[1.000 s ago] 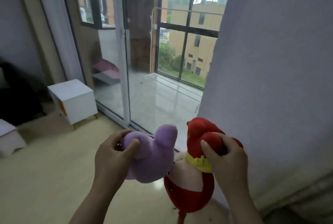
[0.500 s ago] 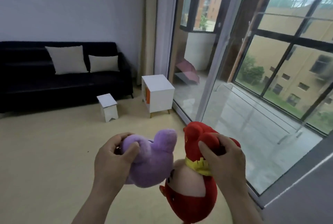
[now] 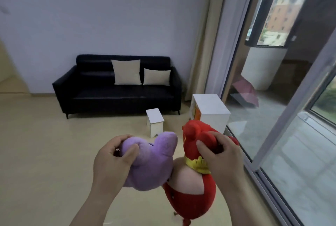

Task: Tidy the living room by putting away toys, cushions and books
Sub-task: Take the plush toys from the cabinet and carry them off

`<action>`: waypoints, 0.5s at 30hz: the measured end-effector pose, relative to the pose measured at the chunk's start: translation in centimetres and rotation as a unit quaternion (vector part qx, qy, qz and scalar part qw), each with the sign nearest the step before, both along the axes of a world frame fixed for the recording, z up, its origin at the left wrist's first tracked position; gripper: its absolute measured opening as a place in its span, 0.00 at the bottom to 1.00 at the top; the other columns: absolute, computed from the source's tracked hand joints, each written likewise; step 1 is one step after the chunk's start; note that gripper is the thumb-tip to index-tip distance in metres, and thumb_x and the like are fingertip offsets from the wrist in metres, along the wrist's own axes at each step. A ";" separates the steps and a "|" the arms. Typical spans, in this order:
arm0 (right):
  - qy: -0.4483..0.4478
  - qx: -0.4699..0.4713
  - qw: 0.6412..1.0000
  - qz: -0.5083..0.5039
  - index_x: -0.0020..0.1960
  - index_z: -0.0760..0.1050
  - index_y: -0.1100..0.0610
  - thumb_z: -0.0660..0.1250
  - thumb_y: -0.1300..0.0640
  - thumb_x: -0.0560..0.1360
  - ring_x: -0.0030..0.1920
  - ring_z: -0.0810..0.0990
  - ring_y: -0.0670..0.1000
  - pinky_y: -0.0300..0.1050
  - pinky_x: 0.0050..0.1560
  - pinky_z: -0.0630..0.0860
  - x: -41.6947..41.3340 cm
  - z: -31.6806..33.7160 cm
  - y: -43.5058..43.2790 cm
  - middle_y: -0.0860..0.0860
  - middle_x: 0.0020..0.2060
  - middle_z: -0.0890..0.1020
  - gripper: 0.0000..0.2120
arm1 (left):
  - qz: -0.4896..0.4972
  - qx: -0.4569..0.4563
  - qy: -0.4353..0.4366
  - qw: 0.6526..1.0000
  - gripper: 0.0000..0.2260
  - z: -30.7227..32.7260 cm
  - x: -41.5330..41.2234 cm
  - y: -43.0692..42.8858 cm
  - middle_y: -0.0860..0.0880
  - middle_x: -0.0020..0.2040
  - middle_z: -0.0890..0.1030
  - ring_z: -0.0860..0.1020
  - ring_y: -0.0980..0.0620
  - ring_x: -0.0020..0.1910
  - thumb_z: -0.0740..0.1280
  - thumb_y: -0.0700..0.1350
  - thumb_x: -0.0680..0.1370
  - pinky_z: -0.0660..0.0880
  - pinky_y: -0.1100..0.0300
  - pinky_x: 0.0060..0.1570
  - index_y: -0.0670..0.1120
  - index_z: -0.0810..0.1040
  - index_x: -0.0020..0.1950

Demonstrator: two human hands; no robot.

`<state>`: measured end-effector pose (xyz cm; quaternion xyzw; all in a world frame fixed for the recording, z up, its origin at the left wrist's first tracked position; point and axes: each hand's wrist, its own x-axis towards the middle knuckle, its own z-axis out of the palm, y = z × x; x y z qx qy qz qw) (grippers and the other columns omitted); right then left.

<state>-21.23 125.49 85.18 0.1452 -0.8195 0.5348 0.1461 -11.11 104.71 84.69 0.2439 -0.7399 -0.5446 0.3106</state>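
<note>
At lower centre, the left hand (image 3: 112,160) curls its fingers round the purple toy (image 3: 151,164). The right hand (image 3: 221,158) pinches the red toy (image 3: 190,194) by its head. Both dangle, touching. The red toy's hanging body could slip free or swing into the stool (image 3: 155,118) ahead.
</note>
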 end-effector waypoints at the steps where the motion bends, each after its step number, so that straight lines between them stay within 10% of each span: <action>1: 0.003 0.004 1.000 0.009 0.40 0.79 0.44 0.75 0.54 0.67 0.41 0.77 0.38 0.31 0.38 0.68 -1.2 0.2 -1.5 0.39 0.35 0.80 0.06 | 0.011 0.003 -0.001 1.000 0.12 -0.1 -0.8 -1.4 0.61 0.41 0.83 0.79 0.62 0.41 0.66 0.49 0.63 0.73 0.66 0.38 0.54 0.82 0.45; 15: 0.018 0.023 0.998 0.058 0.38 0.73 0.39 0.75 0.55 0.69 0.43 0.76 0.34 0.27 0.37 0.68 -12.4 0.0 -26.2 0.37 0.36 0.79 0.13 | 0.061 0.015 -0.008 0.998 0.12 -1.1 -10.4 -24.6 0.60 0.42 0.83 0.79 0.63 0.43 0.66 0.48 0.64 0.71 0.67 0.37 0.54 0.82 0.45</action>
